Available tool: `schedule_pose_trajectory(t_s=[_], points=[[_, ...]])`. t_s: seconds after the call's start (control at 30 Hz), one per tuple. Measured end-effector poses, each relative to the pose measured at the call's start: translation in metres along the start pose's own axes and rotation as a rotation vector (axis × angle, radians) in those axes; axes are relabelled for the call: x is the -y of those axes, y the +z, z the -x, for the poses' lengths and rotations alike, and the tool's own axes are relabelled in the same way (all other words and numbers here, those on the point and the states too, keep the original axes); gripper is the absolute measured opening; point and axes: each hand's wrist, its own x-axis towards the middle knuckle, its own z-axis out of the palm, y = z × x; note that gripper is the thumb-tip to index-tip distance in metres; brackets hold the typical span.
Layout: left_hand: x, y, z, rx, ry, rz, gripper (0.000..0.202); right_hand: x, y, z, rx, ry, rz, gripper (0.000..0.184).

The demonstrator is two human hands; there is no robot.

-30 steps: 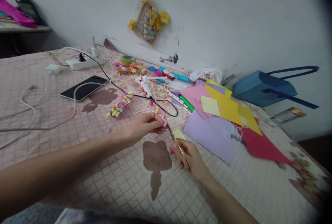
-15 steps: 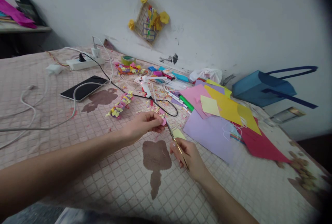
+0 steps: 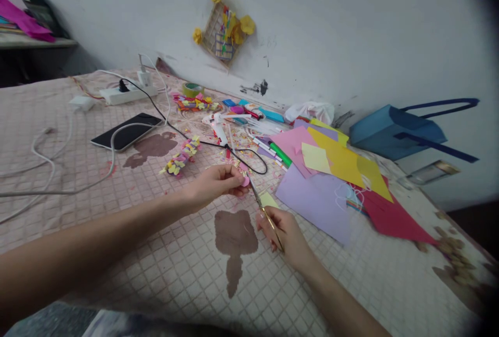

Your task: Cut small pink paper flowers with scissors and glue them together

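Note:
My left hand [image 3: 215, 185] pinches a small piece of pink paper [image 3: 245, 181] between its fingertips, above the bedsheet. My right hand [image 3: 283, 234] grips a slim pair of gold-coloured scissors [image 3: 259, 203], and their pointed blades reach up towards the pink paper. The blades stay just beside the paper, with no clear contact. A pale yellow paper scrap [image 3: 268, 200] lies just under the blades. Both hands hover close together over the tiled-pattern sheet [image 3: 187, 269].
Coloured paper sheets [image 3: 323, 191] spread to the right, beside markers [image 3: 273, 150] and a glue gun [image 3: 220, 134] with a black cord. A strip of paper flowers [image 3: 181, 159], a phone [image 3: 125, 131], a power strip [image 3: 125, 95], white cables and a blue bag [image 3: 397, 131] lie around.
My left hand has risen slightly with the pink paper. The scissors and right hand have barely moved.

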Motion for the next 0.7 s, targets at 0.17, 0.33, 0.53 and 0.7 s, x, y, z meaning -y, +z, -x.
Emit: schedule_pose_trajectory(t_s=[0.17,0.33,0.53,0.7], points=[[-0.0012,0.0011,0.0009,0.037,0.001,0.021,0.017,0.0037,-0.0023,-0.0023,0.043,0.054,-0.147,0.041],[-0.0031,0.0031,0.0022,0.033,-0.014,0.052,0.017,0.005,-0.0029,-0.0012,0.092,0.016,-0.224,0.04],[-0.0019,0.0043,0.0027,-0.009,-0.024,0.042,0.017,0.0074,0.001,0.0004,0.058,-0.008,-0.227,0.041],[0.0024,0.0078,0.0058,0.033,-0.059,-0.08,0.018,0.008,-0.0006,-0.001,-0.038,0.0,-0.253,0.037]])
